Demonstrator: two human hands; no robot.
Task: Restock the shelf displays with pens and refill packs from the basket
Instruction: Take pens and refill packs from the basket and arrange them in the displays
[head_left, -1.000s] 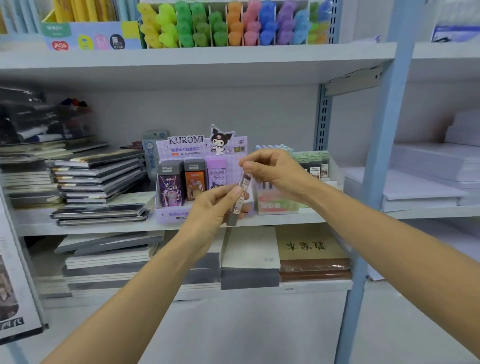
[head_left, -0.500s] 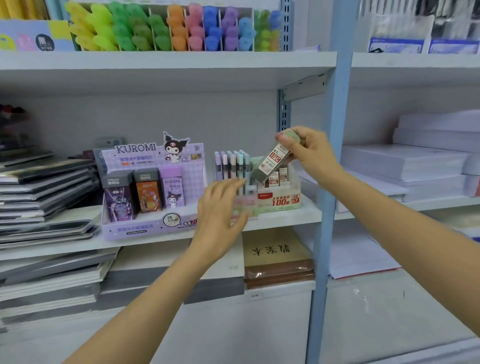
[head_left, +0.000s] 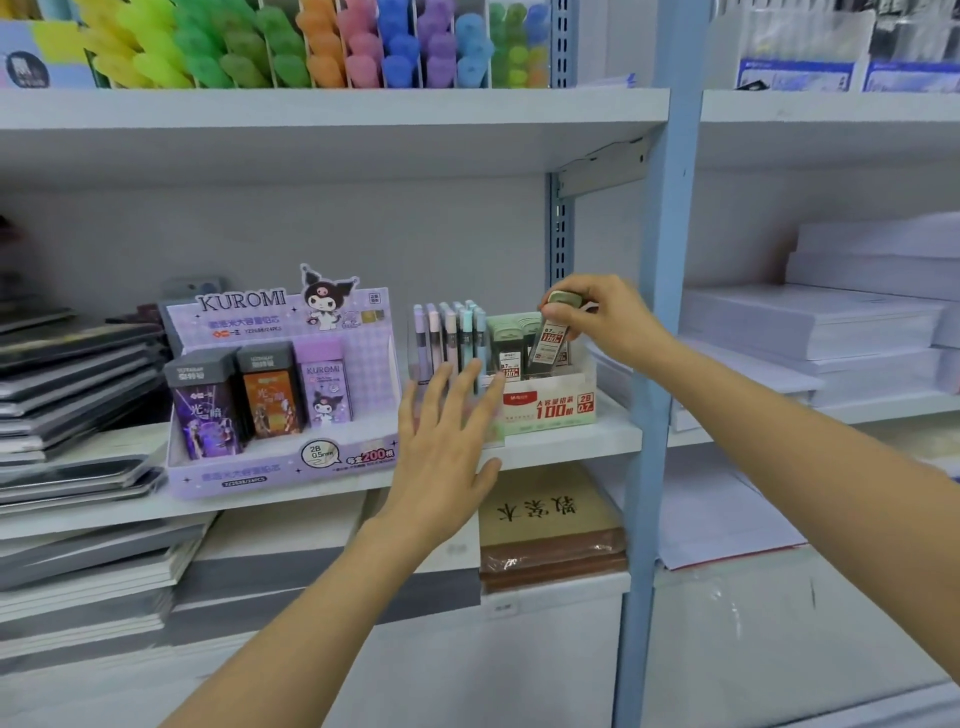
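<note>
My right hand (head_left: 605, 317) pinches the green cap of a slim lead refill pack (head_left: 550, 338) and holds it upright over the white and green refill display box (head_left: 550, 405) on the middle shelf. Several like packs stand in that box. My left hand (head_left: 447, 441) hovers flat with spread fingers in front of a rack of pastel pens (head_left: 449, 338), holding nothing. The purple Kuromi display box (head_left: 280, 467) with three refill cases stands to the left. No basket is in view.
A blue shelf upright (head_left: 654, 364) rises just right of the refill box. Stacked notebooks (head_left: 72, 395) fill the left of the shelf, paper reams (head_left: 831, 322) the right bay. Coloured highlighters (head_left: 311, 47) line the top shelf. Books lie on the lower shelf (head_left: 545, 525).
My right hand has lowered the refill pack from a tilt above the shelf down to the white and green box, now upright. My left hand let it go and opened flat.
</note>
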